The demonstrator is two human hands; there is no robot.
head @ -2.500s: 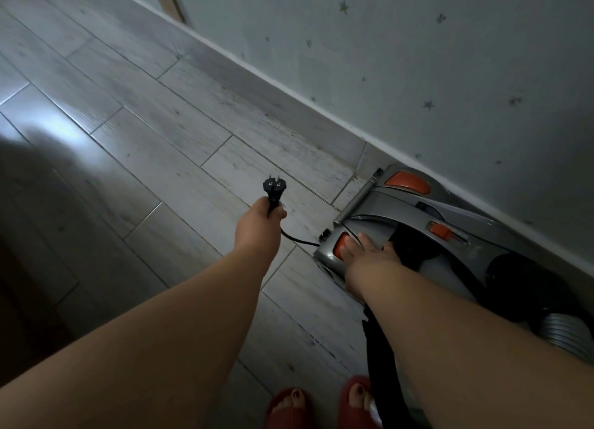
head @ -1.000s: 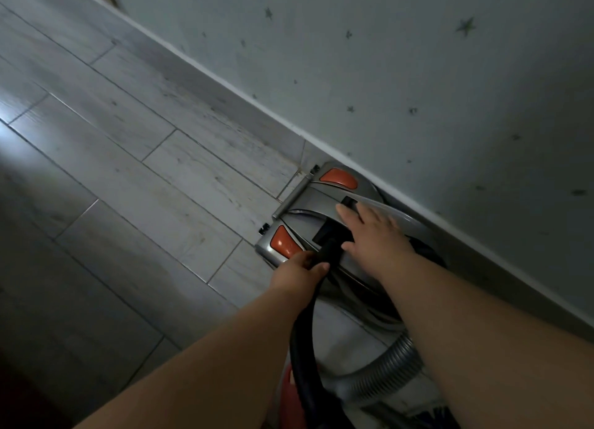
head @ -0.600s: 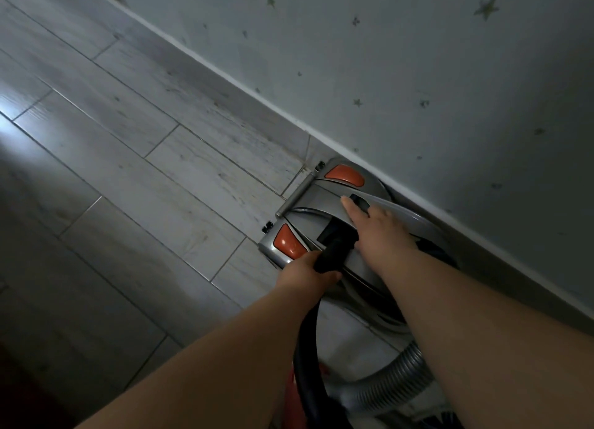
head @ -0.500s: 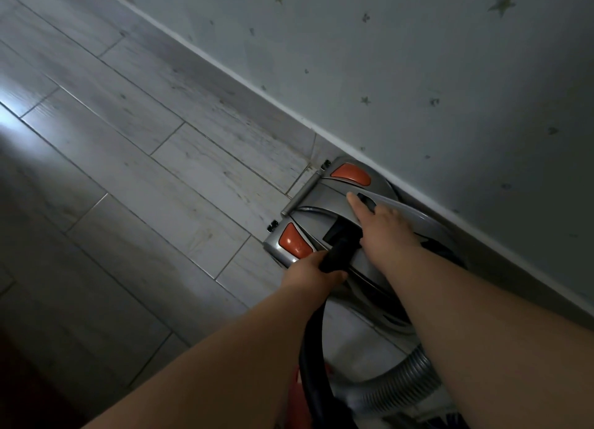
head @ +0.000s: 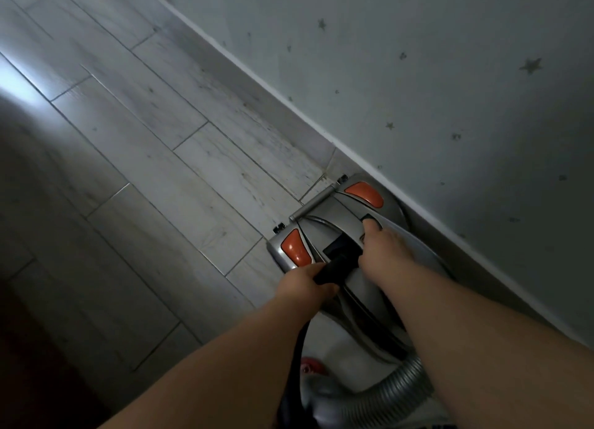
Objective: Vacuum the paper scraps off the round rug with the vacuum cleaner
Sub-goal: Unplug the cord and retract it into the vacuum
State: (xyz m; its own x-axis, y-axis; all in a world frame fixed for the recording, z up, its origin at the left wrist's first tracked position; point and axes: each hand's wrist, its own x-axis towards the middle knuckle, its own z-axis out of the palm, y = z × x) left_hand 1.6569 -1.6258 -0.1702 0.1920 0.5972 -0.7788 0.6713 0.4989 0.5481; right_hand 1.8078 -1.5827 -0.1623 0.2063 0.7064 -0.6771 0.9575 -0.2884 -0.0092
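Head view: vacuum cleaner [head: 325, 233] beside wall [head: 424, 74]; open floor [head: 144, 158] leftward.

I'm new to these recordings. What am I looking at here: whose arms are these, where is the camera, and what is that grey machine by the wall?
The current picture comes from a camera worn on a person's head, looking down past both bare arms. The grey machine with orange buttons is a vacuum, standing on the plank floor against the wall. The left hand grips a black tube whose end meets the vacuum's top. The right hand rests on the vacuum's top with one finger stretched forward; I cannot tell whether it grips anything. A ribbed grey hose curls at the bottom. No rug or paper scraps are in view.
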